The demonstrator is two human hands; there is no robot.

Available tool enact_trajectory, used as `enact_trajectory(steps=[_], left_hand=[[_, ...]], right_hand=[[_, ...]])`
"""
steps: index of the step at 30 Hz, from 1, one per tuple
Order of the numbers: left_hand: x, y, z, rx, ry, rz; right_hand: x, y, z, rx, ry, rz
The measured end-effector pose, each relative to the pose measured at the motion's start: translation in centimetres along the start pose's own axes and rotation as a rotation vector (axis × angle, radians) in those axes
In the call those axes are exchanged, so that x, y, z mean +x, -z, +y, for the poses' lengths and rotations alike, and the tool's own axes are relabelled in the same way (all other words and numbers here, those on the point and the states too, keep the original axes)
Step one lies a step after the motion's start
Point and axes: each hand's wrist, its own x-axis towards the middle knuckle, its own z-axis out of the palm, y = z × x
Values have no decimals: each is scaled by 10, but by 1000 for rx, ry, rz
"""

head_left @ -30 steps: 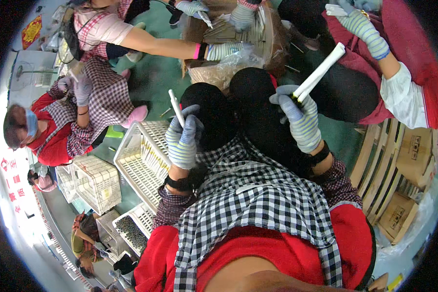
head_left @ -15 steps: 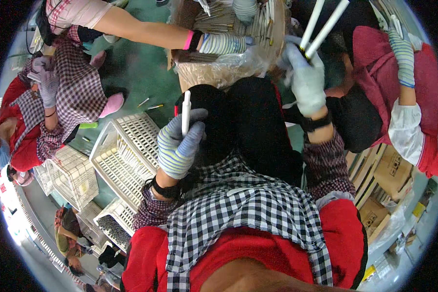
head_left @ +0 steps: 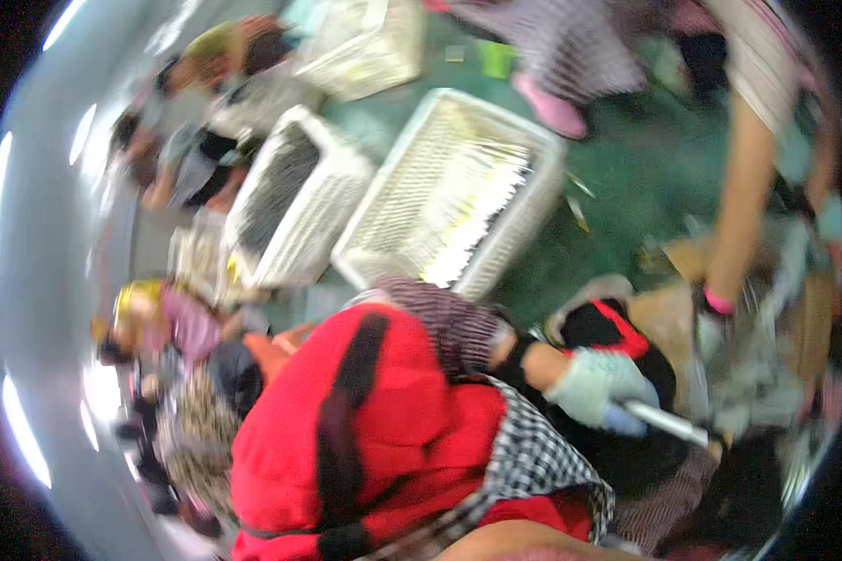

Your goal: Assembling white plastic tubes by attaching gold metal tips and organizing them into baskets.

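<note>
The view is tilted and smeared by motion. My left hand [head_left: 603,385], in a pale knitted glove, is closed round a white pen-shaped stick [head_left: 666,423] that points away to the lower right. Under it are my dark trousers and the black-and-white checked apron [head_left: 538,444]. My right sleeve [head_left: 664,500], purple plaid, comes in at the lower right. Past its cuff the right hand is too blurred to make out, and what it holds cannot be told.
A white plastic basket [head_left: 360,248] holding rows of white sticks stands on the green floor at my left. Beside it another basket [head_left: 295,248] holds dark small parts. A co-worker's arm [head_left: 744,201] reaches down to a plastic-lined cardboard box [head_left: 660,323]. Other people sit at far left.
My head has swung to the left, bringing the baskets to the middle. The left hand's stick, upright before, now points lower right. The right hand with its two white sticks no longer shows clearly.
</note>
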Motion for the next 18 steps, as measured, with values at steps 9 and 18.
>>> enact_trajectory(steps=[9, 18], left_hand=[[-23, 15, 14, -68, 68, 73], [-16, 16, 0, 10, -20, 56]], right_hand=[[36, 54, 65, -28, -368, 424], [56, 25, 1, -347, -781, 1110]])
